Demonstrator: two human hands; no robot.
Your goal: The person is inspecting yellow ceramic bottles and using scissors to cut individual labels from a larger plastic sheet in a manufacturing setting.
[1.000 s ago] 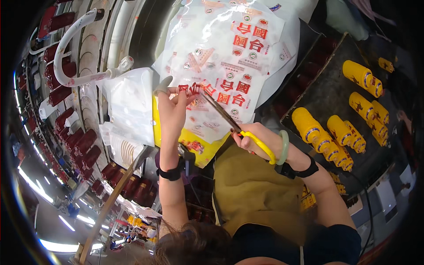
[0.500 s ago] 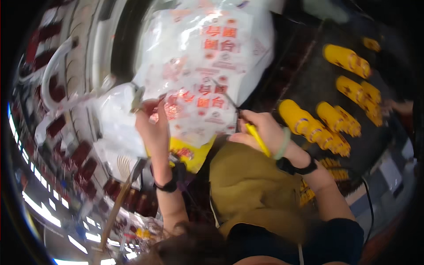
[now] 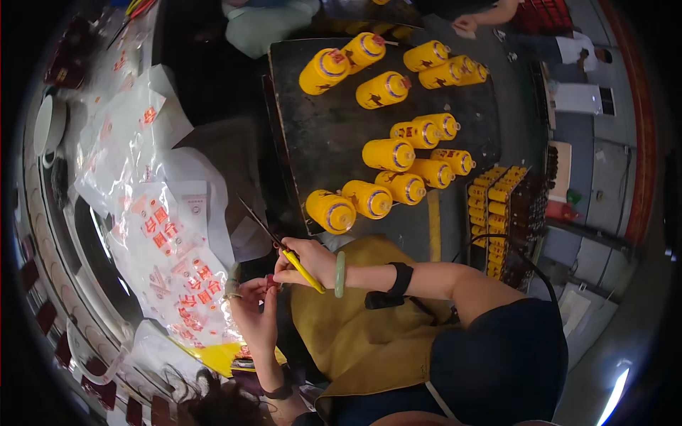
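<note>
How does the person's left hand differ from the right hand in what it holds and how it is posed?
The right hand grips yellow-handled scissors, blades pointing up and left; the left hand pinches a small red piece at its fingertips. The right wrist carries a pale green bangle and a black band; the left wrist shows one dark band. Both hands are bare and meet over the tan apron.

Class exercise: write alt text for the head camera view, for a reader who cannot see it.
The right hand holds yellow-handled scissors beside the left hand, over clear printed bags. Behind them, yellow bottles lie on a dark tray.
</note>
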